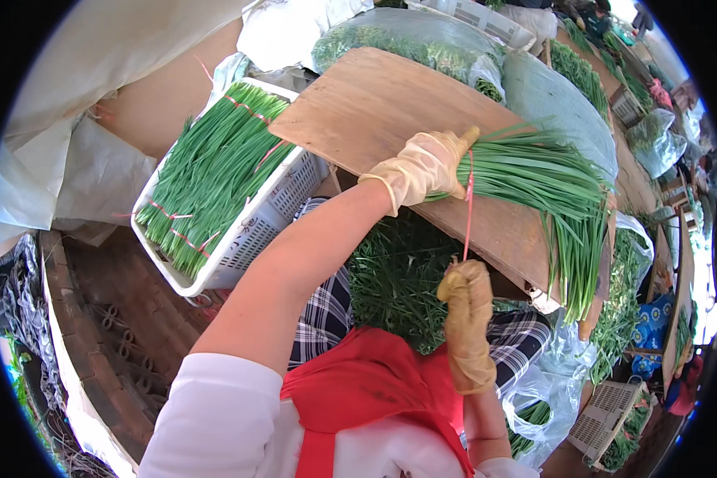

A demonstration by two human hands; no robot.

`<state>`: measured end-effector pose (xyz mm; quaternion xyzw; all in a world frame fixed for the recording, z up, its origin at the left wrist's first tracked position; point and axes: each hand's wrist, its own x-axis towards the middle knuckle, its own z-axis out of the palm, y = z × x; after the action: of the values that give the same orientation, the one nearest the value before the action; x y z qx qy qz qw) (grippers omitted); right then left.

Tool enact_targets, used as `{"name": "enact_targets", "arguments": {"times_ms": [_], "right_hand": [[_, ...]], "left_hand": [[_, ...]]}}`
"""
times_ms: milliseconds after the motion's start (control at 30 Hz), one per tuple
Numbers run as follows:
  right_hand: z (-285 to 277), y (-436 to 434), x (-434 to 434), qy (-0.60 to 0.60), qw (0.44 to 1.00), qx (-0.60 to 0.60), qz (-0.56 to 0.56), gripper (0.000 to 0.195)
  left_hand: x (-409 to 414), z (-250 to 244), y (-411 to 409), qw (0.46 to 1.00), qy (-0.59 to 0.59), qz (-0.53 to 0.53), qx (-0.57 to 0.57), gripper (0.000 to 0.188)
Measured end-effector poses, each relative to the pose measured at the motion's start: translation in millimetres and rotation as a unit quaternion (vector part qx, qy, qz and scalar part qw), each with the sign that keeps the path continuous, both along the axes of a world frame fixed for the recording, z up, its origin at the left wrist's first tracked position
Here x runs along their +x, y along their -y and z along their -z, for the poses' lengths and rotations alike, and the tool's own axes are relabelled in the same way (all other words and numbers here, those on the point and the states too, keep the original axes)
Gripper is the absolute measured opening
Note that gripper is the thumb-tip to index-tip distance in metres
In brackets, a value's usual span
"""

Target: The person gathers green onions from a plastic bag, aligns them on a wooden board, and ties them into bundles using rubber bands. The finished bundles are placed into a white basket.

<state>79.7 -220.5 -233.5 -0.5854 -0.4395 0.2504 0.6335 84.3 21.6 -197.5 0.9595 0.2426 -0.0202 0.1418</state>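
Observation:
A bundle of long green leafy stalks, like garlic chives (532, 173), lies across the right part of a wooden board (382, 101), its far ends drooping over the board's edge. My left hand (433, 164), in a pale rubber glove, is closed around the bundle's near end. Beside it a thin pink tie (469, 209) passes round the stalks and runs down taut to my right hand (467, 299). That gloved hand is closed on the tie below the board's edge, above my lap.
On the left a white plastic crate (233, 251) holds tied bundles of the same greens (215, 173). Loose greens (394, 281) lie under the board. Plastic bags (555, 101) of greens stand behind and to the right, and another crate (606, 412) sits at lower right.

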Motion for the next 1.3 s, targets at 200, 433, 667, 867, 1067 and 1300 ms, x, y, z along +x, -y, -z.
{"name": "enact_targets", "arguments": {"times_ms": [200,433,667,867,1067,1300], "right_hand": [[49.2,-6.6,-0.9,0.311,0.946,-0.054,0.08,0.012],[32.1,10.9,12.7,0.241,0.969,-0.02,0.058,0.01],[14.7,58.0,22.4,-0.186,0.967,-0.16,0.063,0.047],[24.2,55.1,-19.8,-0.119,0.923,-0.319,-0.179,0.04],[80.6,65.2,-43.8,0.011,0.873,-0.42,-0.249,0.04],[124.0,75.3,-57.5,0.023,0.821,-0.51,-0.257,0.044]], "left_hand": [[5.0,7.2,-1.8,0.999,-0.009,0.016,0.031,0.11],[-5.7,-10.6,8.7,0.999,0.053,-0.004,-0.005,0.085],[-111.9,-6.2,71.3,0.916,0.195,-0.018,-0.349,0.08],[-234.0,-31.8,77.5,0.908,0.223,-0.056,-0.349,0.088],[-380.9,-52.4,12.5,0.937,0.247,-0.222,-0.11,0.094],[-503.9,53.0,-46.1,0.907,0.031,-0.391,0.154,0.098]]}}
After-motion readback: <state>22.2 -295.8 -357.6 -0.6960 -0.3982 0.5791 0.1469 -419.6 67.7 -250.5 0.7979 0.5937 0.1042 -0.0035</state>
